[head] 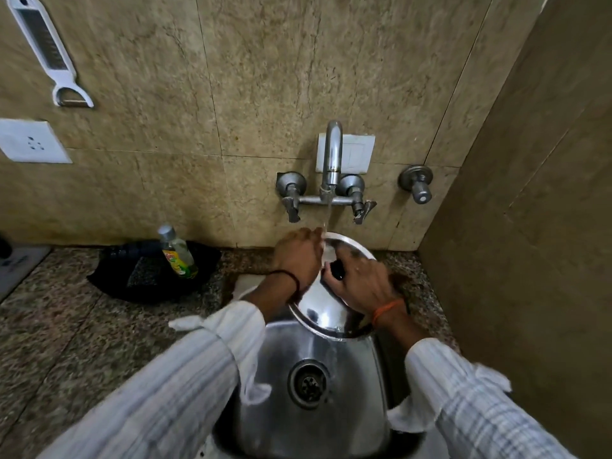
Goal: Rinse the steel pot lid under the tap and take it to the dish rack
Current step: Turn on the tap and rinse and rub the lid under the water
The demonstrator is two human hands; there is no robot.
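A round steel pot lid (326,308) with a black knob (337,270) is held tilted over the steel sink (367,385). Water runs from the wall tap (332,154) onto the lid's far rim. My right hand (359,283) grips the lid at the knob. My left hand (296,256) lies on the lid's left upper face, fingers reaching into the stream. The lid's right edge is hidden under my right wrist.
A dish soap bottle (177,253) stands in a black tray (149,276) on the granite counter (66,326), left of the sink. A white peeler (49,54) and a socket (31,140) are on the wall. A side wall (530,226) closes the right.
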